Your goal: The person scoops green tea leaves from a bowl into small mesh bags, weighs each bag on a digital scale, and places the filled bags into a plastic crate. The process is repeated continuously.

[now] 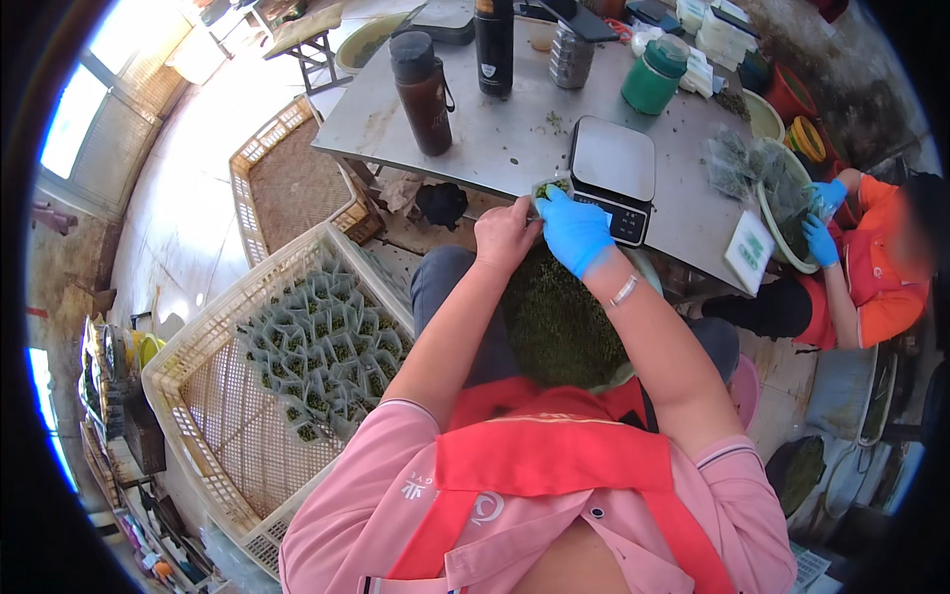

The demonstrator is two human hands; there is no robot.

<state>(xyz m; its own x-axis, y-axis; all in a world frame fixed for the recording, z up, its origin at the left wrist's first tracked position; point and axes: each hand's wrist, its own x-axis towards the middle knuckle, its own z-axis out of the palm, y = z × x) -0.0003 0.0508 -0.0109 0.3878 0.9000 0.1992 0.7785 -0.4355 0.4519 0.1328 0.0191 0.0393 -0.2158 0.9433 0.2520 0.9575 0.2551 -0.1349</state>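
Note:
My left hand (505,237), bare, pinches the near side of a small clear plastic bag (553,183) at the front edge of the metal table (512,160). My right hand (577,229), in a blue glove, grips the same bag from the right, with its fingers over the opening. Green bits, like dried buds or tea, show inside the bag. Close to the right of the bag stands a digital scale (613,157), its pan bare. Below my forearms, between my knees, a basin holds a heap of the loose green material (560,319).
At my left, a plastic crate (223,453) holds many filled clear bags (326,345). Another crate (297,171) lies beyond it. Bottles (421,93) and a green jar (656,74) stand on the table. A co-worker (876,260) in blue gloves handles bags at a basin on the right.

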